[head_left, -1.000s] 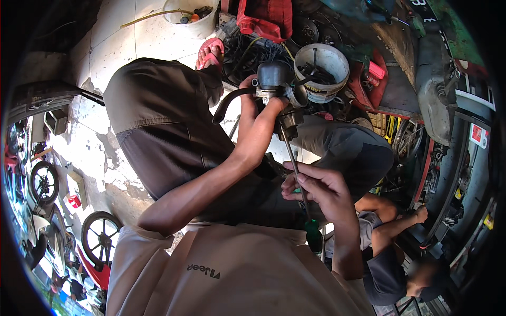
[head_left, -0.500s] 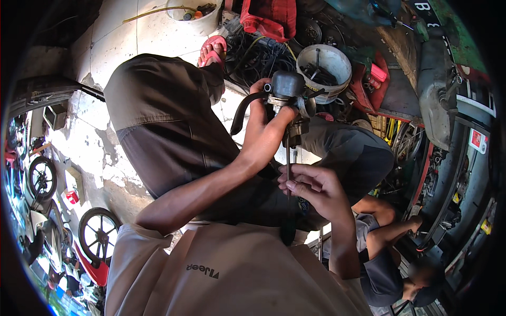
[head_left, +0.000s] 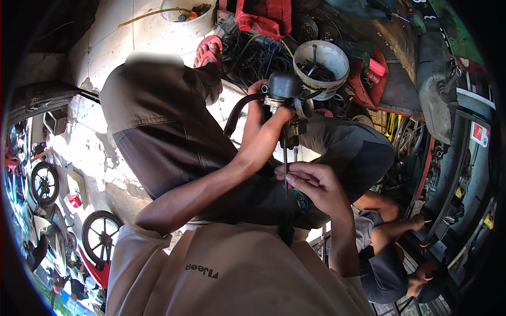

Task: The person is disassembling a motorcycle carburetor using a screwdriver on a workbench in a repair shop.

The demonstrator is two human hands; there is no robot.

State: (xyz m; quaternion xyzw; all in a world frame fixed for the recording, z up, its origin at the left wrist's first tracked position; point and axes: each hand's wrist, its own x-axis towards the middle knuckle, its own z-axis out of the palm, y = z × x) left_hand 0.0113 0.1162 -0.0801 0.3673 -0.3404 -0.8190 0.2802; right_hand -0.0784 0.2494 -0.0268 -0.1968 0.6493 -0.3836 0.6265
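My left hand [head_left: 262, 134] is wrapped round a carburetor [head_left: 287, 86] with a dark rounded cap on top and metal fittings at its side. A black rubber hose [head_left: 235, 117] curves off its left side. Below it, my right hand [head_left: 311, 180] pinches the long thin shaft of a screwdriver [head_left: 286, 197] between thumb and fingers. The shaft runs up to the underside of the carburetor, where the tip's exact contact is hidden. Its dark handle end lies near the front of my shirt. Both hands are above my lap.
A white bucket [head_left: 322, 60] with metal parts stands just beyond the carburetor, beside tangled black cables [head_left: 258, 60] and a red plastic container [head_left: 263, 18]. Another person [head_left: 387, 253] sits close on the right. Motorcycle wheels [head_left: 100, 238] are at the left.
The view has shifted slightly. My right fingers have moved a little on the screwdriver shaft, while my left hand keeps the same hold on the carburetor.
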